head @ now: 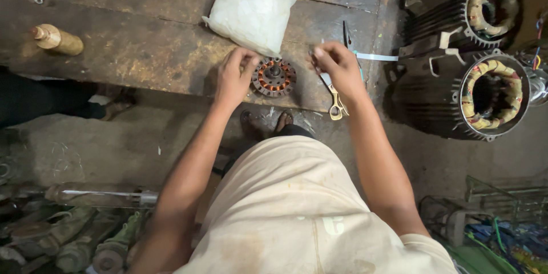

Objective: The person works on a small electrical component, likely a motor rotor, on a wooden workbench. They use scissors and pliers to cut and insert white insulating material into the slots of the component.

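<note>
Left hand (235,74) fingertips pinching rim of small copper-wound stator (274,77), right hand (338,65) fingers pinched together over yellow-handled scissors (337,104), white translucent plastic bag (257,4) just behind on worn wooden bench (142,40)

Stained cream short-sleeved shirt, bare forearms

bag (257,3): top cut off by the edge
scissors (337,103): blades hidden under right hand (341,68)
bottom-right clutter: too blurry

Dim, warm light. Worn, stained wooden bench (142,40) runs across the top. Dusty concrete floor (85,148) lies below it. Dark motor housings (456,85) crowd the floor's right side.
</note>
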